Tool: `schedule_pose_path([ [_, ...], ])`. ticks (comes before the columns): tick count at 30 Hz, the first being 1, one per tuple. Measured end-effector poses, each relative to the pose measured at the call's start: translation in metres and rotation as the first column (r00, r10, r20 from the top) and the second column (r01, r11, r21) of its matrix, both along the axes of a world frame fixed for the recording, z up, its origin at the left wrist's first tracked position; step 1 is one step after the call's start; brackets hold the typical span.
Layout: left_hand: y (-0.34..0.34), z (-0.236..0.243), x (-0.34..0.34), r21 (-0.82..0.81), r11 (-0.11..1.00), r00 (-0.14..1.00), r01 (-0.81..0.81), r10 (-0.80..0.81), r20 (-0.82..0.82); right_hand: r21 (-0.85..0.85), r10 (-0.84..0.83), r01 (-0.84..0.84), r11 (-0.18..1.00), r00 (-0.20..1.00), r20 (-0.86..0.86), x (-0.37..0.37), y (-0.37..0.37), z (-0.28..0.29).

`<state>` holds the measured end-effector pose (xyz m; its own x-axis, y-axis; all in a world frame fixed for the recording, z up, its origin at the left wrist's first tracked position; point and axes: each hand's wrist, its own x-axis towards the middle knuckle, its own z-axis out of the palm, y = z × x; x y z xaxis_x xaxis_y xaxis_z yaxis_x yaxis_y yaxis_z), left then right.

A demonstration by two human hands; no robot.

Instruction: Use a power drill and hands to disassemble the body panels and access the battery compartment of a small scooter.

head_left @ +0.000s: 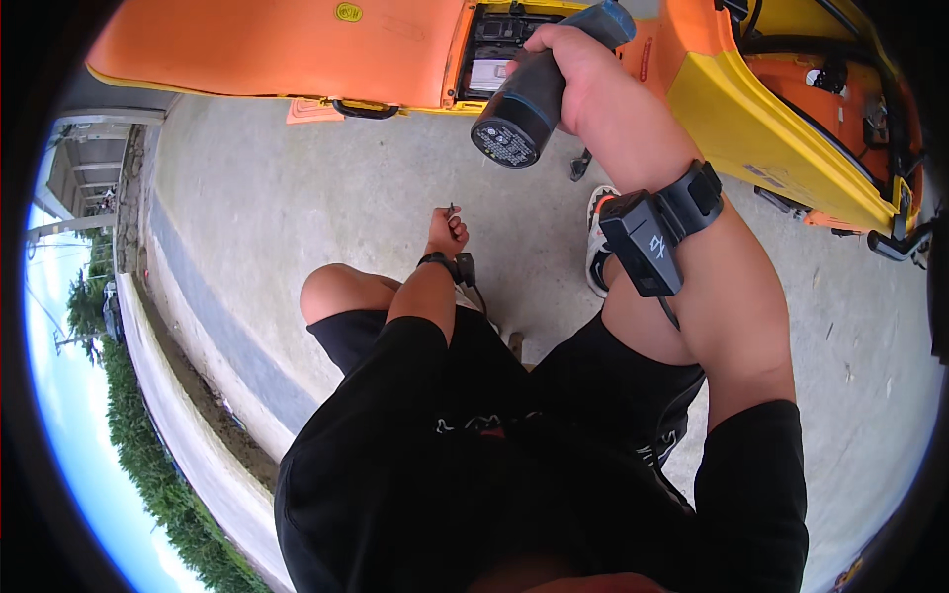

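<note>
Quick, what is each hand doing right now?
Left hand: closed, pinching a small dark object; what it is cannot be told.
Right hand: closed around a power tool.

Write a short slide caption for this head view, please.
Right hand holds power tool at orange vehicle; left hand pinches something small.

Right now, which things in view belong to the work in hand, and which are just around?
In hand:
- power tool, held by right hand
- small dark piece, pinched in left hand
- open compartment of orange vehicle

Around:
- concrete floor
- wrist devices
- shoe
</note>
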<state>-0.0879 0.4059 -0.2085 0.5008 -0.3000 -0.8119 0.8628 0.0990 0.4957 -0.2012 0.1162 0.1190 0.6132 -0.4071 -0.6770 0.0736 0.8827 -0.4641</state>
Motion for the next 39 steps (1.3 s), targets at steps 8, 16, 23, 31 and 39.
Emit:
schedule_pose_path([
  [8,-0.027,0.015,-0.004,-0.445,0.894,0.999,-0.050,0.045,-0.021,-0.089,0.050,-0.050,0.995,0.999,0.003,-0.002,0.003,0.000],
  [16,-0.040,-0.001,-0.007,-0.171,0.973,0.982,0.157,-0.172,-0.077,-0.045,0.137,-0.137,0.990,0.991,-0.003,-0.008,0.008,0.002],
  [23,-0.024,-0.038,-0.033,0.213,0.845,0.871,0.490,-0.485,-0.078,-0.084,0.162,-0.162,0.983,0.987,-0.008,-0.029,-0.002,0.009],
  [31,-0.081,-0.074,-0.021,0.852,0.382,0.425,0.358,-0.879,0.216,-0.022,0.108,-0.109,0.994,0.994,-0.022,-0.031,-0.005,0.013],
  [39,-0.146,-0.046,-0.019,0.945,0.168,0.204,0.280,-0.973,0.112,-0.044,0.185,-0.189,0.981,0.979,-0.085,-0.023,0.004,0.015],
])
